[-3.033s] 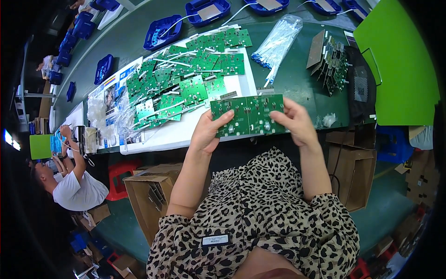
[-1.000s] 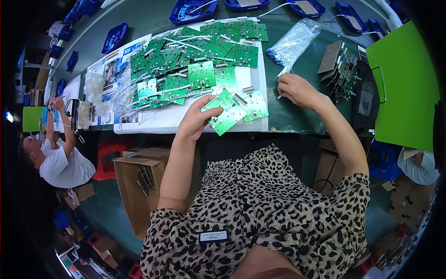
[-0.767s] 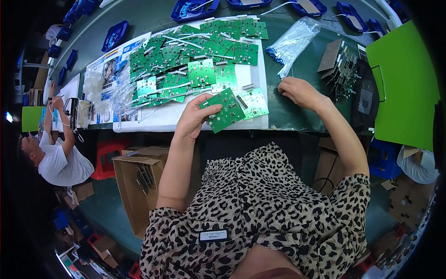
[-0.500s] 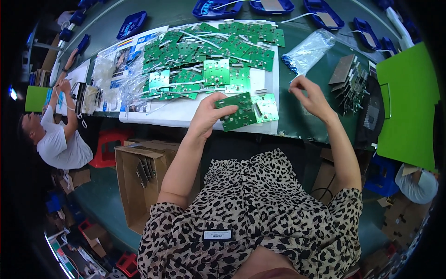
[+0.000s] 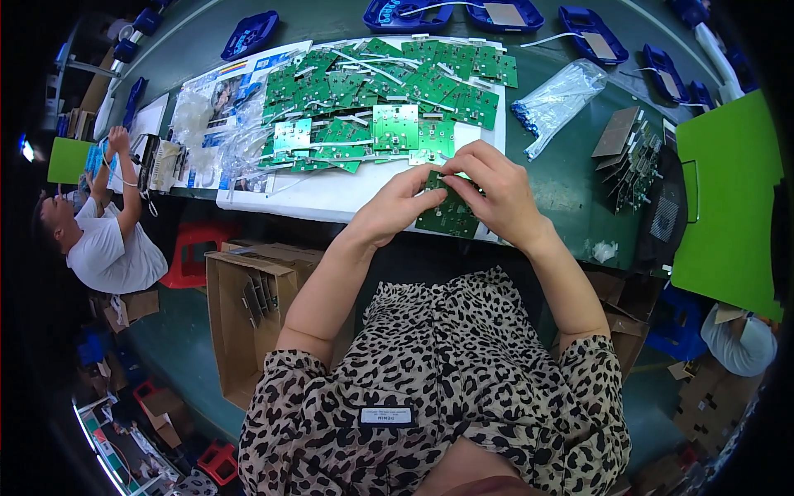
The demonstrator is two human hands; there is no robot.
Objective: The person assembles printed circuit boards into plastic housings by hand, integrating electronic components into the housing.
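Note:
My left hand [image 5: 390, 208] grips a green circuit board [image 5: 447, 217] over the table's near edge, thumb lying on its face. Over the same board's upper edge, my right hand [image 5: 506, 198] has its thumb and fingertips pinched together. Whatever is in that pinch is too small and too covered to make out. Beyond both hands spreads a pile of green circuit boards [image 5: 331, 89] with white flat cables, on white sheeting. To the right of the pile lies a clear plastic bag [image 5: 564, 93] with blue-tipped contents.
Upright circuit boards [image 5: 633, 157] stand at the right, beside a black bag [image 5: 667, 202] and a green panel [image 5: 728, 190]. Blue plastic housings [image 5: 591, 37] line the far side. A cardboard box [image 5: 236, 331] sits below, left. A co-worker [image 5: 116, 248] works at far left.
My right hand has come left from beside the clear bag to the held board. A small crumpled clear piece now shows near the table's right front edge.

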